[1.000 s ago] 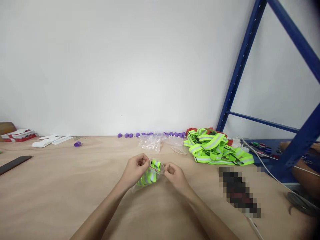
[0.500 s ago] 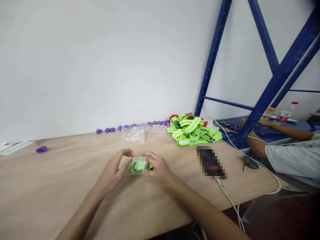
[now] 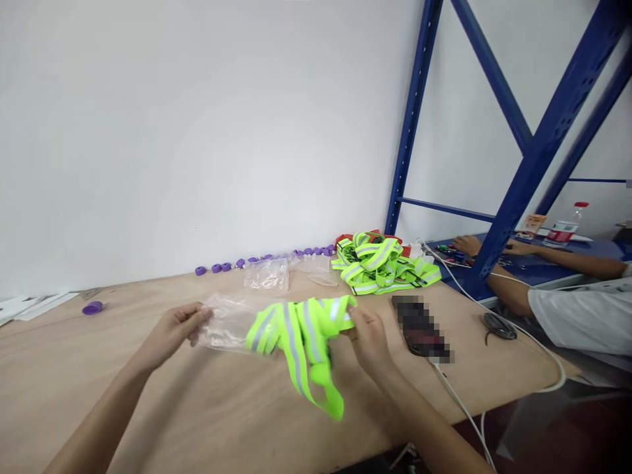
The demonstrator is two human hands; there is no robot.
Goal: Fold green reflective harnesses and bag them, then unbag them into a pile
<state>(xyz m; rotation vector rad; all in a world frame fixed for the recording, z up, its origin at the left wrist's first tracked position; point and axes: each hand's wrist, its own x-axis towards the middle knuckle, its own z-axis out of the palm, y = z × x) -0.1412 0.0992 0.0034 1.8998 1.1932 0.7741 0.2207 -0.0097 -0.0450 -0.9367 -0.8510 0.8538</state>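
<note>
My left hand (image 3: 172, 332) pinches the closed end of a clear plastic bag (image 3: 227, 324) above the brown tabletop. Between my hands hangs a bright green strap with grey reflective stripes (image 3: 296, 329); its left part is still inside the bag's mouth and a loop dangles below. My right hand (image 3: 368, 332) grips the strap's right end, outside the bag. Behind it lies a tangled pile of similar green straps (image 3: 378, 260), with some red material at its back.
Flat clear bags (image 3: 269, 274) and a row of purple pieces (image 3: 216, 268) lie along the wall. A phone (image 3: 419, 329) with a white cable and dark glasses (image 3: 498, 326) are at right. Beyond the blue frame (image 3: 523, 171), another person's arms rest on a blue table.
My hands have moved apart. The green strap, bundled inside the bag before, now stretches out of it, held by my right hand, and hangs loosely.
</note>
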